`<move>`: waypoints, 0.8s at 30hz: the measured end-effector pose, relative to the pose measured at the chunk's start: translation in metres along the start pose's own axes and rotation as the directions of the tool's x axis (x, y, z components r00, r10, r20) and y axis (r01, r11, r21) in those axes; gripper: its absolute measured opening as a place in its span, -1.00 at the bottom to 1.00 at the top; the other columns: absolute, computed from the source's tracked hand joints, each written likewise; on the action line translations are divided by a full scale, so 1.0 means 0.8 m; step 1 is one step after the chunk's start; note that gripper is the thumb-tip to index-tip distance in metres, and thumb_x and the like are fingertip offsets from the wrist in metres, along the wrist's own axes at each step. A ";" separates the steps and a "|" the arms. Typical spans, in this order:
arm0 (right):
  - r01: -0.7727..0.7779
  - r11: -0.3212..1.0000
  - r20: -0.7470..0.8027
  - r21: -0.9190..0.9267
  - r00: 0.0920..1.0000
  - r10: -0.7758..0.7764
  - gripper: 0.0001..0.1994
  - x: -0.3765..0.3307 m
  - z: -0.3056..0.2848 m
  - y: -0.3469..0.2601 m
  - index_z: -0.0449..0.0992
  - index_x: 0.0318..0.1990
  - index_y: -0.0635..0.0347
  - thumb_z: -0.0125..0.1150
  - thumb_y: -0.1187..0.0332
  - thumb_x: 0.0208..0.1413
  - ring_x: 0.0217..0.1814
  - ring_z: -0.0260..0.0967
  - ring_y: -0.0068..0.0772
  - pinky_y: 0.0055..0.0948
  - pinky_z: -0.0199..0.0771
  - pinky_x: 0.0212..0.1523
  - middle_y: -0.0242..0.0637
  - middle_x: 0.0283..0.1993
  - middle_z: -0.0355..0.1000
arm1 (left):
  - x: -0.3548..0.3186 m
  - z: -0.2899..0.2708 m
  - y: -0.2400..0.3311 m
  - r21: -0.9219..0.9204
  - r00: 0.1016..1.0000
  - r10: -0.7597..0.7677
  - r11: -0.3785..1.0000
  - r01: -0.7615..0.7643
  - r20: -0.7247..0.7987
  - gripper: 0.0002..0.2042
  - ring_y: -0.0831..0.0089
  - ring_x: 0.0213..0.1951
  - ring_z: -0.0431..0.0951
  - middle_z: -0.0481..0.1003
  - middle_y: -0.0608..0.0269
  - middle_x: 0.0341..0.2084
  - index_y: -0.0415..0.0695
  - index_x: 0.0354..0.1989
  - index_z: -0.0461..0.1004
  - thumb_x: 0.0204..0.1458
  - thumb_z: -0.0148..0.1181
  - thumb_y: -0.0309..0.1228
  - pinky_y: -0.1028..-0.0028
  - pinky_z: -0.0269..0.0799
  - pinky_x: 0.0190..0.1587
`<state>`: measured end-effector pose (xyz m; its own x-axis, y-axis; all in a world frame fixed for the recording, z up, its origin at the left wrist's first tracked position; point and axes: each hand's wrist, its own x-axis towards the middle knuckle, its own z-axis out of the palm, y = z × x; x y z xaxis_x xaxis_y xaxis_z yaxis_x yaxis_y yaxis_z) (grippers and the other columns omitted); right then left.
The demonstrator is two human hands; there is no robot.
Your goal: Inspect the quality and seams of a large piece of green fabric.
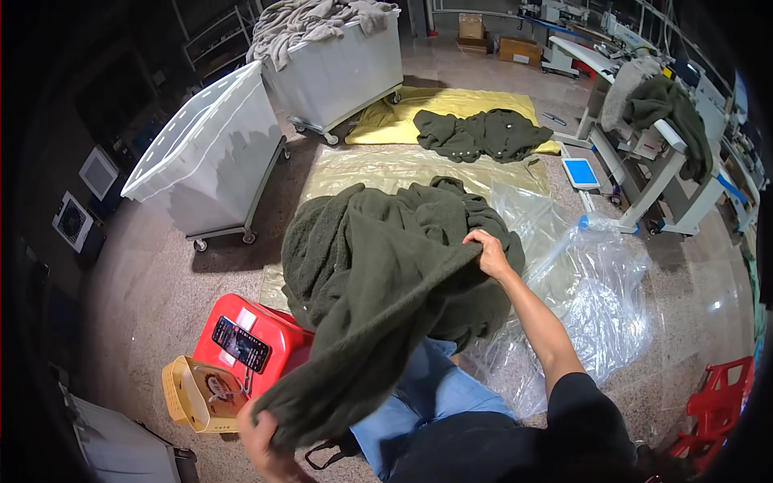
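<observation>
two hands: both grip one dark green fleece garment (378, 266), stretched between them over the person's lap
progress: the garment is lifted and partly drawn out; most of it lies bunched on the clear plastic sheet (378, 165) on the floor, so the straightening looks only begun
done elsewhere: a second green garment (483, 133) lies spread on a yellow sheet (403, 113) farther off, well apart
left to do: judging by the crumpled bulk, most of the cloth has yet to be pulled flat
left hand (270, 443): low at the picture's lower edge, fingers closed round one end of the fleece, near the red stool (282, 330)
right hand (489, 251): arm reaches forward and nearly straight, fingers pinched shut on an upper edge of the fleece
beside the right arm: a crumpled clear plastic bag (596, 290) on the floor
on the stool: a phone (240, 343), with a yellow basket (189, 394) just beside it
further back: two white wheeled bins (217, 153), one heaped with grey cloth
</observation>
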<state>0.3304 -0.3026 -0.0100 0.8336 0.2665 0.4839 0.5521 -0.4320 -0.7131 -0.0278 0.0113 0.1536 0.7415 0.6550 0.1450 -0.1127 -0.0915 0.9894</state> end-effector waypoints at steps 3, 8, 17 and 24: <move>-0.146 0.974 0.333 0.174 0.939 0.081 -0.83 -0.009 -0.049 -0.066 0.49 -0.34 0.22 0.25 0.51 -0.17 -0.29 0.40 -0.37 -0.40 0.37 -0.20 -0.26 -0.39 0.46 | -0.024 -0.040 0.016 0.125 0.960 0.126 0.987 -0.098 -0.248 -0.79 0.49 -0.36 0.48 0.49 0.20 -0.38 -0.32 -0.20 0.48 0.03 0.15 -0.45 0.53 0.40 -0.25; -0.007 0.897 0.742 0.442 0.564 -0.361 -0.54 -0.021 -0.153 -0.213 0.49 -0.33 0.29 0.58 0.18 -0.31 -0.35 0.44 -0.24 -0.38 0.37 -0.32 -0.19 -0.39 0.47 | -0.045 -0.122 0.023 0.305 0.842 0.217 0.950 -0.066 -0.494 -0.78 0.47 -0.36 0.48 0.50 0.20 -0.36 -0.29 -0.19 0.48 0.02 0.18 -0.45 0.52 0.41 -0.24; -0.139 0.983 0.596 -0.123 0.781 0.185 -0.78 -0.027 -0.106 -0.169 0.48 -0.16 0.27 0.20 0.50 -0.01 -0.21 0.40 -0.31 -0.41 0.38 -0.16 -0.24 -0.26 0.43 | -0.079 -0.206 -0.006 0.225 0.885 0.026 0.970 0.089 -0.464 -0.76 0.44 -0.36 0.49 0.52 0.19 -0.33 -0.24 -0.17 0.49 0.00 0.24 -0.43 0.49 0.44 -0.21; -0.294 0.878 0.052 0.379 0.954 0.296 -0.72 -0.037 -0.127 -0.167 0.48 -0.11 0.28 0.02 0.63 -0.01 -0.27 0.36 -0.63 -0.62 0.33 -0.18 -0.41 -0.29 0.43 | -0.065 -0.074 -0.105 0.149 0.970 -0.244 0.959 0.242 -0.006 -0.84 0.52 -0.30 0.48 0.51 0.29 -0.38 -0.36 -0.30 0.52 -0.06 0.24 -0.56 0.56 0.37 -0.16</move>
<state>0.2300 -0.3407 0.1222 0.9596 0.1712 0.2235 0.2470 -0.1313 -0.9601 -0.0961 0.0288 0.0629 0.7426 0.6621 -0.1006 0.1698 -0.0408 0.9846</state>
